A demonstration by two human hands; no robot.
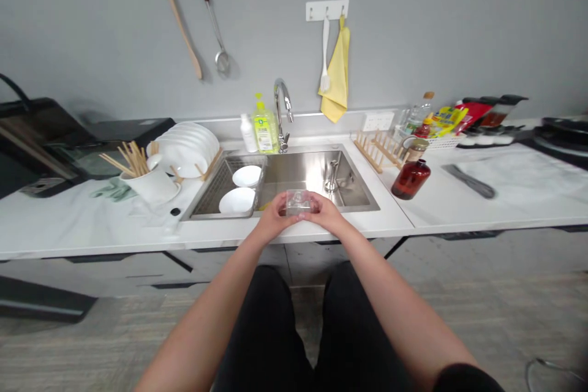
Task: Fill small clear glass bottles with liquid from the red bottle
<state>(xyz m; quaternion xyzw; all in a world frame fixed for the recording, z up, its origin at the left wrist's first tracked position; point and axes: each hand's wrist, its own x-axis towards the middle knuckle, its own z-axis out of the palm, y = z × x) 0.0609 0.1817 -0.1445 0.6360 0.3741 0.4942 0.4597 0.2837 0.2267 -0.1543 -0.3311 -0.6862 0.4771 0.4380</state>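
Note:
Between my two hands is a small clear plastic container (298, 201), held above the front edge of the steel sink (367, 199). My left hand (274, 219) curls around its left side, and my right hand (325, 213) grips the right side. Both thumbs meet at its near face. What is inside the container, if anything, I cannot make out. Just left of my hands, two white bowls (237, 201) sit in a wire draining basket (209, 187) set in the sink. A bit of something yellow shows beside my left hand.
Behind the sink stand a faucet (281, 113), a green-yellow soap bottle (265, 131) and a white bottle (248, 133). Racked plates (184, 150) and a chopstick holder (150, 182) are at left. A dark red bottle (411, 179), wooden rack (379, 150) and whisk (468, 180) lie right.

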